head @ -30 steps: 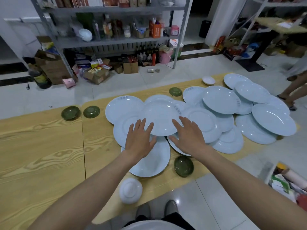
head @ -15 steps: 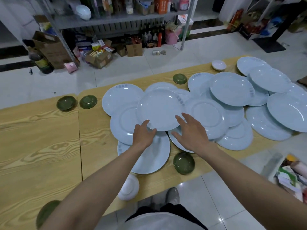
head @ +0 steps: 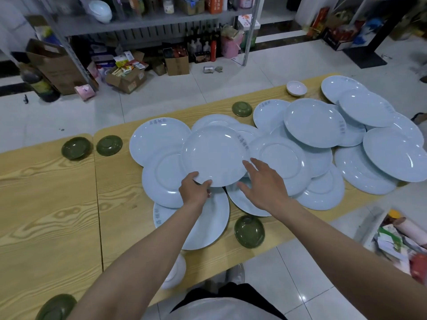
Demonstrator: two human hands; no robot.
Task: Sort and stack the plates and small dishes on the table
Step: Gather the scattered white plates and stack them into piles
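Observation:
Several pale blue plates overlap in a heap across the wooden table. My left hand grips the near rim of the top middle plate, thumb on top, and the plate tilts up slightly. My right hand hovers with spread fingers beside that plate's right rim, over an upside-down plate. Small green dishes lie around: one near the front edge, two at the left, one at the back, one at the bottom left. A white small dish sits at the far edge.
Another white small dish lies upside down at the table's front edge, partly behind my left arm. The left stretch of the table holds only green dishes. Beyond the table are a metal shelf and cardboard boxes on the floor. A bin of clutter stands at the right.
My left hand went from lying flat on the plates to gripping the middle plate's near rim. My right hand slid back toward the plate's right side. The view dipped closer.

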